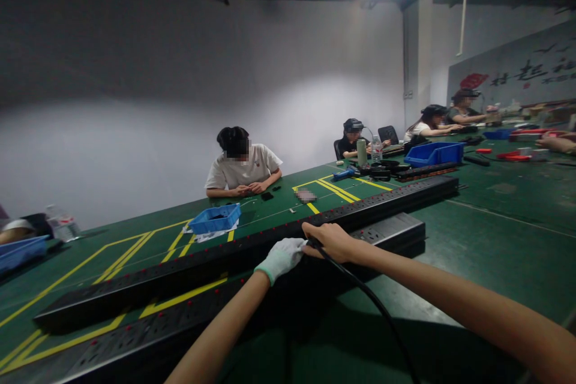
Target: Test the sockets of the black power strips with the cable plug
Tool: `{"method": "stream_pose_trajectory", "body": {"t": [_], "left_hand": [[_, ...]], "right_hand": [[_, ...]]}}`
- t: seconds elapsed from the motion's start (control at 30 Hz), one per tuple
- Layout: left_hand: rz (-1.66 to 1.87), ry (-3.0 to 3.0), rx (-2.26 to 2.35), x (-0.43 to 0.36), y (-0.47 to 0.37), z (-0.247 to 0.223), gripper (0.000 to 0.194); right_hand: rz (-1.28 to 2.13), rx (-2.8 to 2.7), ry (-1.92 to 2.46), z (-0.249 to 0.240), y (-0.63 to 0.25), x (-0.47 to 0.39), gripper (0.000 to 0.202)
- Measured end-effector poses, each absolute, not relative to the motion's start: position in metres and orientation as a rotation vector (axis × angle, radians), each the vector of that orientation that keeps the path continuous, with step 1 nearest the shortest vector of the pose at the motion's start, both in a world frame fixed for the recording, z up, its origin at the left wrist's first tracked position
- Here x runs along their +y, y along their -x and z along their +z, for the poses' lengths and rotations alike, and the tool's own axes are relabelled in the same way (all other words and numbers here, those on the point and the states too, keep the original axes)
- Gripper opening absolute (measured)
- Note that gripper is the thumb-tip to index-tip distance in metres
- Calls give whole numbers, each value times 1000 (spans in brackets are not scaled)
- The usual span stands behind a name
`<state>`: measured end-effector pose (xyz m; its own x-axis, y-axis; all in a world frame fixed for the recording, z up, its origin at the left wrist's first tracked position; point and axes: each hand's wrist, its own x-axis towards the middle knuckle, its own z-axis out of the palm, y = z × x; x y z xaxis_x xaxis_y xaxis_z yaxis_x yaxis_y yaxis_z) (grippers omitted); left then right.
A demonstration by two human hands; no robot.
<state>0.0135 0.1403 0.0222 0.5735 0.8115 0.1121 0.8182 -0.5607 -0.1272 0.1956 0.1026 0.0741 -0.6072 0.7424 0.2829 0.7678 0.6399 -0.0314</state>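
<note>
Green matting covers the long table (495, 234) where two black power strips lie side by side, running from the lower left of the frame to the right of centre. At centre, the gloved left hand (282, 258) rests on the near strip (387, 229), fingers curled; whether it grips is unclear. Just beside it, the bare right hand (330, 241) closes on the far strip (225, 255), with a black cable (373, 303) trailing from it toward the lower edge. Beyond, left of centre, sits a blue bin (215, 219); a seated person (243, 168) works behind it.
</note>
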Motion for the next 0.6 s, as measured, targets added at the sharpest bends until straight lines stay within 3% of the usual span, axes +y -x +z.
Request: {"method": "stream_pose_trajectory", "body": {"t": [0.13,0.6], "left_hand": [[-59,2652,-1357,141,-15,23,28],[84,2619,-1186,139,-14,24,33]], "right_hand": [[-18,-2519,1256,66,-203,110,25],[-367,-2295,952,20,-199,88,16]]}}
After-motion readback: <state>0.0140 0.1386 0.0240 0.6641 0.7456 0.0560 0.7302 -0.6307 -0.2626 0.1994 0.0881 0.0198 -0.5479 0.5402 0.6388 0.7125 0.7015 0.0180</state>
